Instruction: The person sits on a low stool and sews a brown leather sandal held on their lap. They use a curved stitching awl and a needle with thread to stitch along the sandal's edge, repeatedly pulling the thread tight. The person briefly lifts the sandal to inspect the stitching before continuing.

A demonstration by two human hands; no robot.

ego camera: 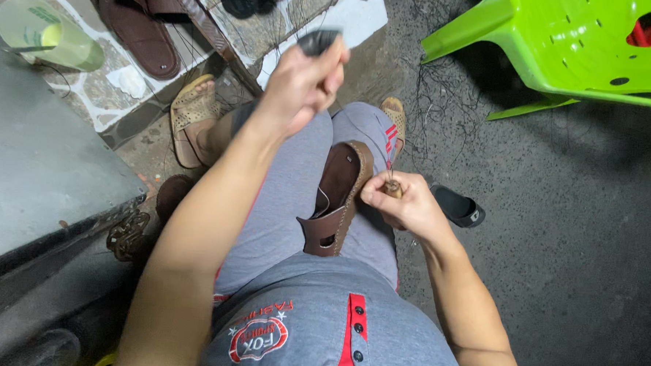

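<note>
At the upper left of the frame a pale green plastic cup [50, 35] lies on its side on the tiled floor, with a brown sandal [131, 21] just beside it. Below them a grey slab [37, 156] fills the left edge. Toward the middle top, the left hand [304, 79] is raised and closed in a fist around a dark handle [318, 38], blurred; what kind of tool it is I cannot tell. In the centre, a brown leather sandal [339, 198] with pale stitching along its edge stands wedged between the person's knees, on grey trousers. Just right of it, touching its edge, the right hand [405, 205] pinches a small wooden-handled tool [392, 187] tight between thumb and fingers. A small black object [457, 207] lies on the concrete near that hand. At the upper right stands a lime green plastic chair [565, 51]
</note>
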